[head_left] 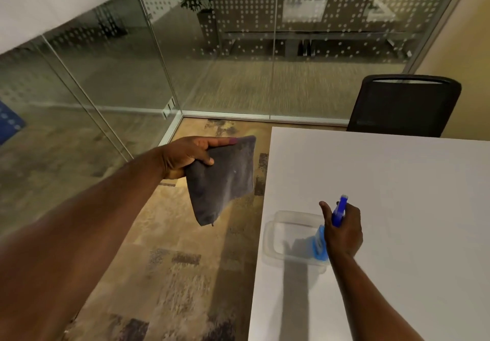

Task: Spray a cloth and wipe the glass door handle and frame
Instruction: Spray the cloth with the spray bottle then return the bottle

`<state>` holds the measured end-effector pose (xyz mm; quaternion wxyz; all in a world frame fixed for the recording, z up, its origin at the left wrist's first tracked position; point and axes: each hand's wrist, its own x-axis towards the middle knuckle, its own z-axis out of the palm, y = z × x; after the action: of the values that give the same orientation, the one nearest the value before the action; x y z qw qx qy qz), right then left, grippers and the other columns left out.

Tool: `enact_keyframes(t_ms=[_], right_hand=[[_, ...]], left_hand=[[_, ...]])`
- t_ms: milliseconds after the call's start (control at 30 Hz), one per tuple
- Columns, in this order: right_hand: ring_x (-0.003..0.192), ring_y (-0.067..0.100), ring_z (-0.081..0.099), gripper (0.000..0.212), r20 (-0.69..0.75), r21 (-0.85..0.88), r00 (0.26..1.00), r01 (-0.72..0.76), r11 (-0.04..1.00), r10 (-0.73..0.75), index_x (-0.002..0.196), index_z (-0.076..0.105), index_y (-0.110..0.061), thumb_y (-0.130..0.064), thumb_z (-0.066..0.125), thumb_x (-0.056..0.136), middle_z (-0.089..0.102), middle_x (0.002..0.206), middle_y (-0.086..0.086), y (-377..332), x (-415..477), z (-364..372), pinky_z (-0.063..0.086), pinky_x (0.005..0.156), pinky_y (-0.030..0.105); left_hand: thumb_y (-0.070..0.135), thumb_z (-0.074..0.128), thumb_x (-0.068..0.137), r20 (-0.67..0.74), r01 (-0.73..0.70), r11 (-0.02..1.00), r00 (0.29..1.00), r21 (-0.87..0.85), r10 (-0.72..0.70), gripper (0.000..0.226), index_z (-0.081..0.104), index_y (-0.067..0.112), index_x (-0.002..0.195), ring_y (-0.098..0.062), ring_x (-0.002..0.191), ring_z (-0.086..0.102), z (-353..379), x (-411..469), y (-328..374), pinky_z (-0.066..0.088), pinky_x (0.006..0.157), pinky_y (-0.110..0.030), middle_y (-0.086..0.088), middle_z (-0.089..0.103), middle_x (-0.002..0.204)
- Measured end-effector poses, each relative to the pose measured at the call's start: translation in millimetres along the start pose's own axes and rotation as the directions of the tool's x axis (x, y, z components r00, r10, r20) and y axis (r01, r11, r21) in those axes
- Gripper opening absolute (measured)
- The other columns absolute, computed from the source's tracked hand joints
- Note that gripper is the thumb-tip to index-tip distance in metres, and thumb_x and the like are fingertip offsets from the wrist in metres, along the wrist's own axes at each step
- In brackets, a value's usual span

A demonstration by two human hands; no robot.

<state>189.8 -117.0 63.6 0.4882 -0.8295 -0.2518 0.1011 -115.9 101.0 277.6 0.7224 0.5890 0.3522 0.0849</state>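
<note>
Hanging from left hand point(185, 159) (cloth point(222, 178))

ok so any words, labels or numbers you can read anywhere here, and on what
None can be read.
Spray bottle in the right hand: any label is blurred and partly hidden.
Cloth in the left hand: no tag visible.
Glass wall: only a dot pattern, no text.

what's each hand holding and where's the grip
The left hand pinches the grey cloth at its upper corner, so it hangs. The right hand grips the blue spray bottle around its neck, below the trigger head.
</note>
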Motion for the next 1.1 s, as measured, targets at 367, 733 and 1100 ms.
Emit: enact_keyframes(t_ms=[367,733,1100], right_hand=[[0.098,0.023,0.063,0.063,0.059,-0.069,0.997,-0.037,0.997,0.041,0.129,0.048,-0.024,-0.057,0.077,0.083,0.054,0.122,-0.008,8,1,-8,0.049,0.089,0.042],[0.111,0.029,0.064,0.099,0.019,-0.135,0.996,-0.083,0.987,0.087,0.145,0.036,-0.027,-0.065,0.085,0.068,0.047,0.14,0.0,-2,-10,-25,0.055,0.088,0.049],[0.101,0.025,0.061,0.074,-0.059,-0.011,0.987,0.149,0.989,-0.15,0.139,0.048,-0.018,-0.051,0.08,0.081,0.052,0.131,0.001,-49,-33,-35,0.039,0.105,0.047]], left_hand=[[-0.019,0.041,0.09,-0.009,-0.013,1.0,1.0,0.025,0.013,0.071,0.055,0.021,0.147,-0.029,0.132,0.059,5,9,10,0.055,0.1,-0.037,-0.006,0.056,0.149],[-0.02,0.041,0.091,-0.007,-0.043,0.998,0.999,0.049,0.043,0.071,0.056,0.022,0.146,-0.027,0.131,0.059,14,-3,21,0.051,0.107,-0.039,-0.004,0.059,0.146],[-0.019,0.042,0.091,-0.033,-0.087,0.996,0.996,0.031,0.088,0.07,0.059,0.024,0.143,-0.033,0.128,0.06,18,-46,21,0.056,0.098,-0.037,-0.007,0.061,0.143]])
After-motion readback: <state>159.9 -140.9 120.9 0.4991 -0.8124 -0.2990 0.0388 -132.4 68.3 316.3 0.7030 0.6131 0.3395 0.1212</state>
